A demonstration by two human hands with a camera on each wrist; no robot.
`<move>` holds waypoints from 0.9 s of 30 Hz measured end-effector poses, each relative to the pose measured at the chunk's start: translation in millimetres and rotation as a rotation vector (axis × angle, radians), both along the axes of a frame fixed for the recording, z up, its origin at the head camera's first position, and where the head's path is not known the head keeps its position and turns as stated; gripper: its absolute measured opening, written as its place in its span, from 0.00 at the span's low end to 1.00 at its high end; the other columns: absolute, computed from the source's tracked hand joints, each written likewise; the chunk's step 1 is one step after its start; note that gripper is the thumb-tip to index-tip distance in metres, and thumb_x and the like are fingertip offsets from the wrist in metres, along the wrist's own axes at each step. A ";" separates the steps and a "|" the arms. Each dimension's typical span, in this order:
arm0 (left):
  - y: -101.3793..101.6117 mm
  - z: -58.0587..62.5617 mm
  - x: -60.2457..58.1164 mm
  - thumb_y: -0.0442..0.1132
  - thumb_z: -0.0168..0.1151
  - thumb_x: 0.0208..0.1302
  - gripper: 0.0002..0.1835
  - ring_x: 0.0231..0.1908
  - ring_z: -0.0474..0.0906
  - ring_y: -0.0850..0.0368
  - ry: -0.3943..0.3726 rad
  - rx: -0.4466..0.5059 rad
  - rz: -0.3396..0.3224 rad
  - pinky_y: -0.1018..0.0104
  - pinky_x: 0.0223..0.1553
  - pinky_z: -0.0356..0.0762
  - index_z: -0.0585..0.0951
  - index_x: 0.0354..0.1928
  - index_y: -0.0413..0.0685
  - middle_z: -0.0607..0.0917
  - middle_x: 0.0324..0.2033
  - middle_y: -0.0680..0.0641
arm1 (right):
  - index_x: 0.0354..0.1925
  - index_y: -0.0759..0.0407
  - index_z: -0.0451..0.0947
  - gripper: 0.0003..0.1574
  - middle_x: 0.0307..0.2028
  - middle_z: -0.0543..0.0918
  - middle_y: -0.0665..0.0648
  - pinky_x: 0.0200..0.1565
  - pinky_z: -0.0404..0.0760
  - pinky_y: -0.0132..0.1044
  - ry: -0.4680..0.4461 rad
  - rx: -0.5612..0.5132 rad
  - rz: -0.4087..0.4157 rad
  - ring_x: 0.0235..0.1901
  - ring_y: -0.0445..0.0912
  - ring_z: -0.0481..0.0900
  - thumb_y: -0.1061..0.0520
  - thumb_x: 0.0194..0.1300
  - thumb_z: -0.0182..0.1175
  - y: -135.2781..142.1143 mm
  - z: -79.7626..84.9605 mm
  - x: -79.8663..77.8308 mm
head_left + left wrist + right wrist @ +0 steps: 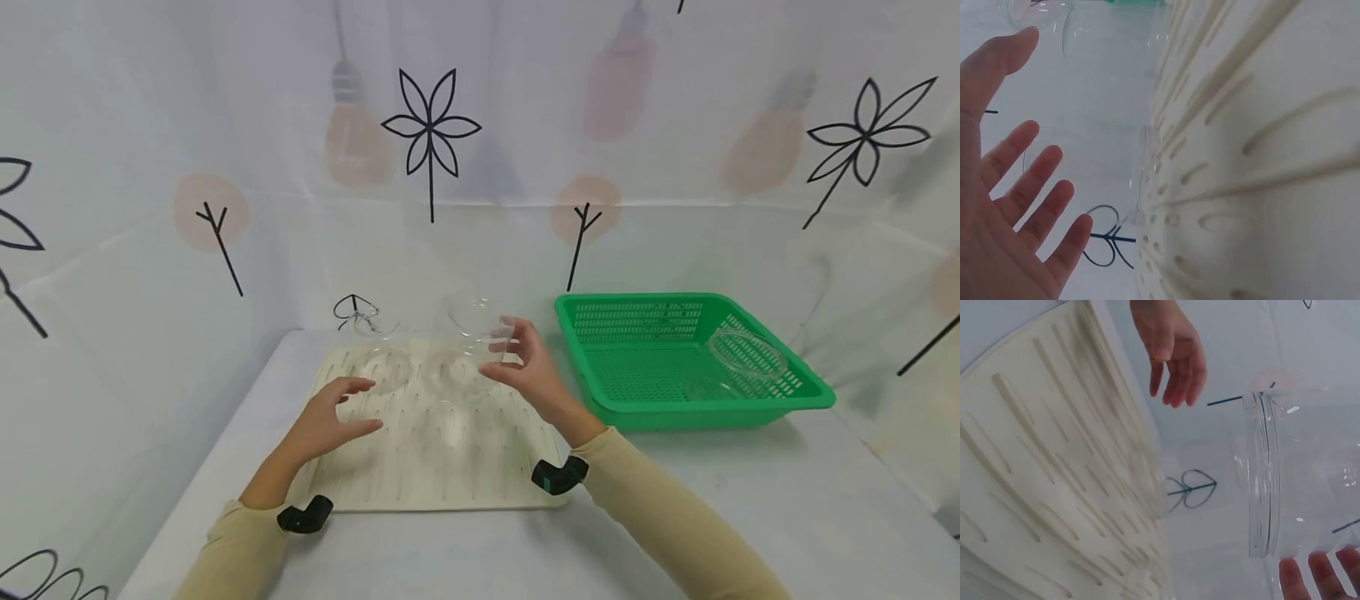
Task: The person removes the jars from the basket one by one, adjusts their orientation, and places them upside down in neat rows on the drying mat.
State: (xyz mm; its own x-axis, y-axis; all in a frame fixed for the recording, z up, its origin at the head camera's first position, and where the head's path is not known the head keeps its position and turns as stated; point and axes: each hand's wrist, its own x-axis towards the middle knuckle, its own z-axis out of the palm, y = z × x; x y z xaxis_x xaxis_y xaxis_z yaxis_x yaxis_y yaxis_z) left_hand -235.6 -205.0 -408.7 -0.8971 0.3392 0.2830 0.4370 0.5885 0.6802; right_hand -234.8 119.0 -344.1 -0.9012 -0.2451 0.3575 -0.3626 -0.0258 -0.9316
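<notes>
My right hand [525, 367] grips a clear jar [1313, 469] at its side, fingers and thumb curled against the wall. In the right wrist view the jar's ridged rim faces the cream ribbed mat [420, 475], with a gap between them. Another clear jar [384, 371] stands on the mat at the far left, its rim against the ribs in the left wrist view. My left hand [330, 421] hovers over the mat's left side, thumb and fingers spread, nothing in its grasp. Transparent outlines overlap around the held jar in the head view.
A green perforated basket [630, 408] stands right of the mat. Inside it, a clear round piece [746, 354] leans at the right end. The white table [450, 558] runs back to a patterned cloth backdrop [480, 250].
</notes>
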 end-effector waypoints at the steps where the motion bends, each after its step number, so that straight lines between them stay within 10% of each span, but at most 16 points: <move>1: -4.5 -1.8 1.3 0.52 0.71 0.50 0.35 0.57 0.65 0.40 -0.017 -0.023 0.012 0.43 0.54 0.64 0.72 0.58 0.45 0.72 0.56 0.41 | 0.65 0.62 0.54 0.46 0.56 0.66 0.67 0.47 0.77 0.37 -0.010 0.009 -0.001 0.54 0.64 0.65 0.65 0.54 0.67 -1.7 -0.3 -0.3; 13: -63.3 -22.9 13.6 0.56 0.72 0.45 0.42 0.59 0.57 0.32 -0.118 -0.188 0.072 0.34 0.51 0.62 0.70 0.59 0.41 0.60 0.60 0.32 | 0.65 0.56 0.55 0.46 0.54 0.68 0.61 0.49 0.76 0.43 -0.006 0.104 0.013 0.53 0.55 0.70 0.62 0.53 0.68 -24.8 -4.2 -8.8; 27: -106.7 -28.3 37.0 0.51 0.77 0.37 0.46 0.60 0.54 0.26 -0.180 -0.230 -0.056 0.31 0.53 0.53 0.70 0.59 0.36 0.64 0.60 0.28 | 0.66 0.64 0.52 0.47 0.57 0.62 0.67 0.53 0.72 0.45 -0.052 0.175 0.116 0.55 0.56 0.68 0.65 0.54 0.66 -58.6 3.5 4.2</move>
